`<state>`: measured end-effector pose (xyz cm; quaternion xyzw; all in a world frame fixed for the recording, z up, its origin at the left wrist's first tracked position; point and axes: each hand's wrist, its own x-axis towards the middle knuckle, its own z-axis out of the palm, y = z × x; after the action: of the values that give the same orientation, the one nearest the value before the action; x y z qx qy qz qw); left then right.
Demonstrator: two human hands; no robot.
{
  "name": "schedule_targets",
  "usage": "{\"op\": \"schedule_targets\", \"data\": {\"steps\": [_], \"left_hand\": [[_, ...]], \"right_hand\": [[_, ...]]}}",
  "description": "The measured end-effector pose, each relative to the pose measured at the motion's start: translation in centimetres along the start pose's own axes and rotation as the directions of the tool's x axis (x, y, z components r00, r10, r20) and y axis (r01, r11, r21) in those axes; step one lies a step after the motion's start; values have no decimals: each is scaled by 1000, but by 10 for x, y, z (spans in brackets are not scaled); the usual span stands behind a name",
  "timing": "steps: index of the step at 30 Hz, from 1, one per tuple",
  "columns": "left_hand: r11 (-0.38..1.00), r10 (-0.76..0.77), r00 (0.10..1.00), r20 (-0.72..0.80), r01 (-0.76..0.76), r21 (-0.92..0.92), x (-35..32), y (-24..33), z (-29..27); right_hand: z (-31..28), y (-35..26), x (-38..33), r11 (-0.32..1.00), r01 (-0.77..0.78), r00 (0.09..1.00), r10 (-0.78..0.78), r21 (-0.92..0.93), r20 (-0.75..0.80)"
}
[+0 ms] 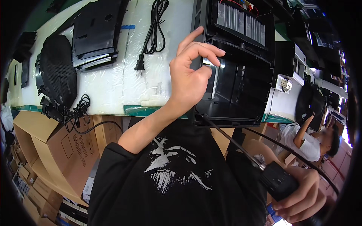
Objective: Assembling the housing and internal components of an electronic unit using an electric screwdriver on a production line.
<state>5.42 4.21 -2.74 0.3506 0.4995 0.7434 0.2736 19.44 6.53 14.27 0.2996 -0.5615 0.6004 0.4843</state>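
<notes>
My left hand is raised over the workbench, thumb and forefinger pinched on a thin shiny metal strip. The strip lies against the inside of a large black plastic housing. Ribbed grey parts and red wires show at the housing's far end. My right hand, at the lower right, grips a black electric screwdriver. Its long thin bit slants up to the housing's near edge, and a cable trails off the tool to the right.
The white padded bench carries a coiled black power cord, a stack of black panels and a round black mesh grille. Cardboard boxes stand below its left edge. Another person works at the right.
</notes>
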Motion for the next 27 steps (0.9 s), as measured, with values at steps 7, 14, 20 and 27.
{"op": "schedule_targets", "data": {"steps": [7,14,20,27], "left_hand": [[992,94,994,47,-98,80,-2,-6,-10],[990,112,992,65,-117,81,-1,-7,-9],[994,82,996,45,-86,73,-3,-7,-9],[988,131,990,53,-135,78,-1,-7,-9]], "right_hand": [[14,-16,-46,879,-378,925,347,-289,-155],[17,5,-58,891,-259,965,225,-372,-133],[25,-12,-61,751,-578,814,504,-318,-289],[31,-3,-61,664,-630,776,561,-403,-289]]}}
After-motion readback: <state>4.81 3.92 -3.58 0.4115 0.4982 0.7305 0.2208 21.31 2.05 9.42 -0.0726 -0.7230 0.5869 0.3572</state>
